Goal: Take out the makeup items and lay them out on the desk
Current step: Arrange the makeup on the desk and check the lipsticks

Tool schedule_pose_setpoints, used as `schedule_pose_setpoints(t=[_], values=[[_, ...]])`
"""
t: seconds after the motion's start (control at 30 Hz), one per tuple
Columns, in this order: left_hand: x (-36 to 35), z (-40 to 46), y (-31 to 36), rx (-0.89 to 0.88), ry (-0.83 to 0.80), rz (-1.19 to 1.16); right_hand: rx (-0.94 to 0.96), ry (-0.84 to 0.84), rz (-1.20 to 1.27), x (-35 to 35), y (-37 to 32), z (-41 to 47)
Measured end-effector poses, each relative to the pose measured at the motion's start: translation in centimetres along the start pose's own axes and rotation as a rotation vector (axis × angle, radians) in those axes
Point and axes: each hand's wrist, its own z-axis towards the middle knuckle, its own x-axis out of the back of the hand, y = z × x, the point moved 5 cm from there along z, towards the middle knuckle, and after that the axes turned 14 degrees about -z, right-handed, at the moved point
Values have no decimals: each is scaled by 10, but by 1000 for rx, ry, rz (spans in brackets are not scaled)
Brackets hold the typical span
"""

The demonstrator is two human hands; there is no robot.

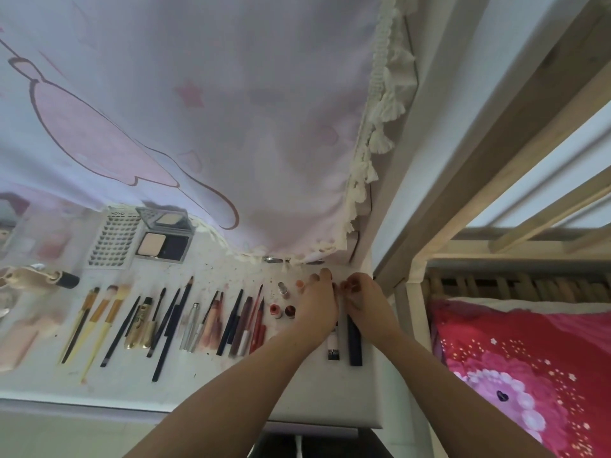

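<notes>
On the crowded tabletop (297, 391), the left hand (317, 305) and right hand (363, 299) meet, grip state indeterminate; a careless sweep may topple the upright lipsticks (281, 310) just left.

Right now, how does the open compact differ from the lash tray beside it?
The compact is hinged open with its mirrored lid up; the lash tray lies as one flat sheet. The compact holds two pans, one beige and one dark; the lash tray shows many small rows in a grid. The compact's frame is grey, the lash tray white. Both rest on the desk at the back, under the curtain's edge, side by side.
</notes>
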Motion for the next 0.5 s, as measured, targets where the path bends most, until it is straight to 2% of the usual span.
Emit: schedule_pose_setpoints(t=[0.1,0.17,0.23,0.33,0.37,0.5], values=[[0,-6,0,-7,-19,85,-61,-60,76,0,7,-7],[2,-12,1,-5,-24,50,-94,-72,97,3,8,-12],[7,-20,4,-19,-22,-9,-122,-20,58,10,8,-17],[21,-35,3,-99,-3,-70,-97,84,-127,25,-4,-28],[26,-41,1,-132,-3,-70,-80,55,-195,25,-11,-32],[35,-66,-13,-199,-52,-50,-93,-248,-454,-3,-45,-41]])
